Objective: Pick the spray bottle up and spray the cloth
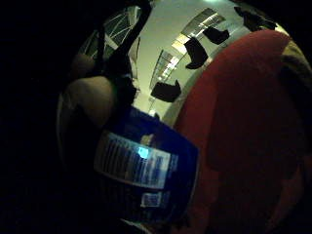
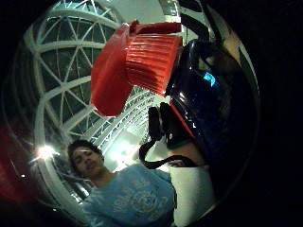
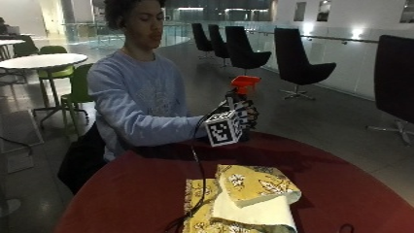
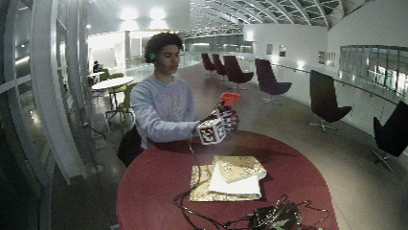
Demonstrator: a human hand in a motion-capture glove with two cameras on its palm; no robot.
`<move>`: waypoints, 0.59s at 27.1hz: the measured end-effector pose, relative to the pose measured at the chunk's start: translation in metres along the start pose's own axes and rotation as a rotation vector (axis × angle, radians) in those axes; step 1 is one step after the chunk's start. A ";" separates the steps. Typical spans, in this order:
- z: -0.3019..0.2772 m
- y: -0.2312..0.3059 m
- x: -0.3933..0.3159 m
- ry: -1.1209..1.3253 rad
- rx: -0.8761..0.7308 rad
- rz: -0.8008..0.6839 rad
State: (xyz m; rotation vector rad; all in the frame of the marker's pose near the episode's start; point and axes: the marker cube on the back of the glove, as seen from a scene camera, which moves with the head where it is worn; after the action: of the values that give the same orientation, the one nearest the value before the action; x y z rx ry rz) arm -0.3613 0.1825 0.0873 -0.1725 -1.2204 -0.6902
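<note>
My gloved right hand (image 3: 244,116) grips a spray bottle and holds it upright in the air above the far side of the table. Its red spray head (image 3: 245,83) sticks out above the hand (image 4: 227,119). The thumb side palm view shows the red ribbed head (image 2: 142,61) on the dark blue body (image 2: 208,99). In the little finger side palm view the blue body with its white label (image 1: 141,168) fills the middle. A folded yellow patterned cloth (image 3: 249,194) with a white underside lies on the round dark red table (image 3: 129,194), nearer the camera than the hand.
Cables (image 4: 210,218) and a small device (image 4: 274,218) lie at the table's near edge (image 4: 159,211). The person sits at the far side of the table. Black chairs (image 3: 298,63) stand behind along the right.
</note>
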 end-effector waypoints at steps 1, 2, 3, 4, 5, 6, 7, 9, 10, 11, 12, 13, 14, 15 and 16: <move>0.009 -0.002 0.004 0.000 -0.012 0.001; 0.017 -0.003 0.007 0.000 -0.026 0.002; 0.025 -0.004 0.011 -0.001 -0.038 0.004; 0.031 -0.005 0.015 -0.001 -0.046 0.005; 0.035 -0.006 0.018 0.001 -0.050 0.006; 0.038 -0.008 0.021 0.003 -0.049 0.007; 0.039 -0.010 0.024 0.006 -0.044 0.010; 0.040 -0.012 0.030 0.018 -0.029 0.014; 0.039 -0.013 0.034 0.029 -0.020 0.015; 0.037 -0.014 0.037 0.042 -0.011 0.015; 0.035 -0.014 0.040 0.053 -0.002 0.015; 0.032 -0.015 0.042 0.061 0.008 0.014; 0.029 -0.016 0.043 0.064 0.017 0.014; 0.026 -0.017 0.044 0.064 0.024 0.015; 0.023 -0.017 0.046 0.064 0.028 0.017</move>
State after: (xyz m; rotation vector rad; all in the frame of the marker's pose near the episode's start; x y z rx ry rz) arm -0.3819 0.1618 0.1328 -0.1365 -1.1652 -0.6584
